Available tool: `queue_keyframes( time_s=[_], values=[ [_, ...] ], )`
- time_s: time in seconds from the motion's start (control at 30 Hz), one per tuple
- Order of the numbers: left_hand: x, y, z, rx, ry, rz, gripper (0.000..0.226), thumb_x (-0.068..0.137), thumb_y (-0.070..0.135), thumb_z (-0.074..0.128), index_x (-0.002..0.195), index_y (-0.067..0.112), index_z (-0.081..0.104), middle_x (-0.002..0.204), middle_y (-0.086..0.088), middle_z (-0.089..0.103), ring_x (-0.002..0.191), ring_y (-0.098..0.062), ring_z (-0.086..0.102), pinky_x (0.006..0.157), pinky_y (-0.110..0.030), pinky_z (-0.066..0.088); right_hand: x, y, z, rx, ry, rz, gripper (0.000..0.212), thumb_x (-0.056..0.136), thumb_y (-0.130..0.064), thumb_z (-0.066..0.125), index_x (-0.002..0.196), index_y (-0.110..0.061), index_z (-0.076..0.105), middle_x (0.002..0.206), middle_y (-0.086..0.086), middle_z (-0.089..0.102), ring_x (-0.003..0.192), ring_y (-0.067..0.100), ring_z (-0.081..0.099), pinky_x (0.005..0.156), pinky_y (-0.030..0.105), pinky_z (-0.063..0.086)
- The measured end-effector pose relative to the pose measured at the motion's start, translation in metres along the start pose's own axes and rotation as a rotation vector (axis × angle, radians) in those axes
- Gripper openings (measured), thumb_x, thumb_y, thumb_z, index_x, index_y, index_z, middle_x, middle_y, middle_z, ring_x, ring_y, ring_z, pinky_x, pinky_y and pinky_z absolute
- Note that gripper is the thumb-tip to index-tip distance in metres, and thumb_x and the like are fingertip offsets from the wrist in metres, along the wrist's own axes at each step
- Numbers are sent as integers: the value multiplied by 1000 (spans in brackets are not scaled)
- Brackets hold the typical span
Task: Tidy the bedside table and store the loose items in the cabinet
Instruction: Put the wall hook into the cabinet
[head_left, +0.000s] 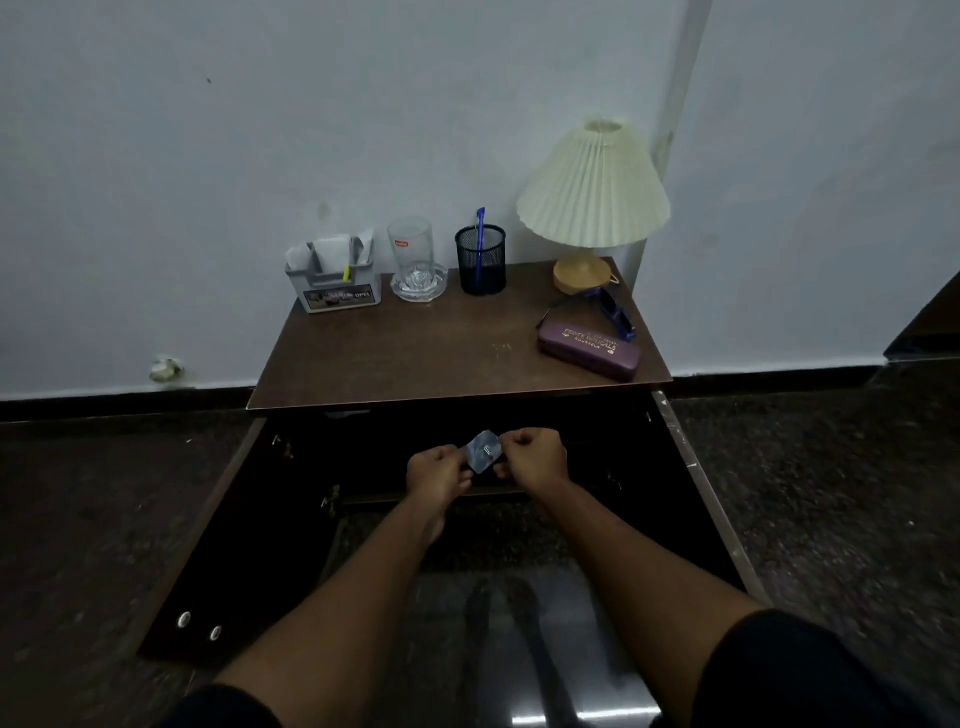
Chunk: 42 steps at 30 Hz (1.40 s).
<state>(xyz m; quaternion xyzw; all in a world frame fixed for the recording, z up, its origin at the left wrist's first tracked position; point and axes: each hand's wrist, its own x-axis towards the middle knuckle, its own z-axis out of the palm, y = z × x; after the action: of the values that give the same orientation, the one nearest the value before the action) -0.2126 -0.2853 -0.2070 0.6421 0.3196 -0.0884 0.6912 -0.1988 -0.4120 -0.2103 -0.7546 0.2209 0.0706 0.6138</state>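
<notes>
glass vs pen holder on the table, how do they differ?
The glass is clear; the pen holder is black mesh. The glass stands in a glass dish; the pen holder sits straight on the table. The glass looks empty; the pen holder holds a blue pen. Both stand upright.

Two bare forearms reach in from the six o'clock edge, uncovered from wrist to above the elbow. Short black fabric sleeves end near the elbows: the right black sleeve (789, 675) sits at five o'clock, the left black sleeve (223, 709) at seven o'clock. The bare left hand (439, 475) and bare right hand (535, 457) carry no rings, watch or bands that can be seen.
</notes>
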Motion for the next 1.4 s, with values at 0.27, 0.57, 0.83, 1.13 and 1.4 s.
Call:
queue_keyframes(
  time_s=[0.27, 0.57, 0.83, 1.13, 1.4],
  values=[
    [66, 2, 20, 119, 42, 21, 14, 92, 7, 59, 102, -2, 62, 93, -15, 66, 82, -24, 65, 85, -42, 59, 51, 11, 29, 30, 4, 33, 21, 96, -17, 60, 81, -5, 70, 80, 15, 73, 61, 22, 69, 69, 40, 61],
    [108, 10, 28, 204, 53, 12, 39, 93, 16, 50, 128, 3, 61, 121, -16, 69, 106, -30, 68, 89, -36, 58, 94, 17, 49, 55, 63, 152, 36, 94, -15, 54, 123, 3, 66, 125, 20, 68, 115, 35, 64, 91, 31, 50],
    [112, 0, 29, 231, 54, -3, 42, 92, 16, 52, 130, 1, 59, 122, -17, 68, 108, -31, 68, 92, -37, 57, 108, 13, 61, 226, -86, 228, 42, 102, -30, 52, 133, -2, 61, 135, 16, 62, 123, 32, 60, 104, 37, 49],
    [93, 11, 28, 212, 87, 47, 39, 89, 15, 58, 124, -2, 60, 116, -20, 69, 105, -34, 68, 89, -39, 57, 96, 0, 46, 307, -186, 172, 37, 104, -29, 46, 131, -9, 61, 124, 7, 66, 110, 23, 63, 92, 33, 51],
    [50, 14, 26, 167, -11, 129, 22, 99, 3, 48, 87, 19, 58, 77, -3, 61, 66, -13, 55, 63, -28, 50, 51, 0, 20, 170, -212, 46, 14, 96, -5, 55, 87, -13, 63, 83, 7, 64, 67, 13, 56, 60, 26, 45]
  ],
)
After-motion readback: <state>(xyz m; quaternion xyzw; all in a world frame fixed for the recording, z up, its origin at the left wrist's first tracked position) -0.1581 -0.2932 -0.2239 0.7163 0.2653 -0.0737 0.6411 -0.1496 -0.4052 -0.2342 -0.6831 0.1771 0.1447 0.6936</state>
